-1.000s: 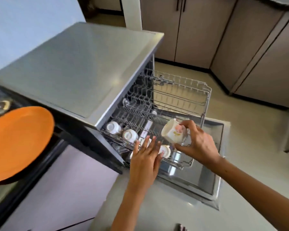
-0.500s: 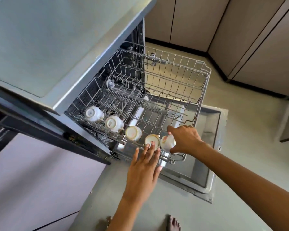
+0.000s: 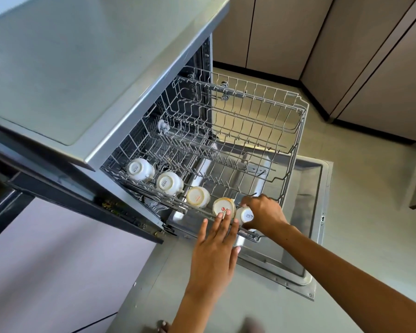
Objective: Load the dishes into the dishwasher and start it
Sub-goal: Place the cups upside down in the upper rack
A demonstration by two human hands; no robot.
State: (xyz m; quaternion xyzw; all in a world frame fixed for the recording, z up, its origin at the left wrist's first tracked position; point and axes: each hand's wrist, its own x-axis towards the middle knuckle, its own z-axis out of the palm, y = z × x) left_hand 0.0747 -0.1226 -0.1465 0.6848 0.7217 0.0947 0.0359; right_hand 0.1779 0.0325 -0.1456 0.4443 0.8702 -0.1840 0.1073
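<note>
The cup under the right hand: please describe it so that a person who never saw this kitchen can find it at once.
Start at the pulled-out upper rack of the open dishwasher. Five upturned cups stand in a row along its near edge. The wanted cup is the last one, nearest the rack's front corner; only this one has the right hand gripping it, while the left hand lies flat beside it.

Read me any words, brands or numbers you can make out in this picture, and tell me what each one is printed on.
"SISTA": base of the first cup, at the rack's inner end.
"SISTA": base of the second cup.
"SISTA": base of the fifth cup, which the right hand grips.
Third cup: orange print, too blurred to read.
Fourth cup: red logo and dark lettering, partly under the left hand, unreadable.
Sticker on the dishwasher door edge: too small.
</note>
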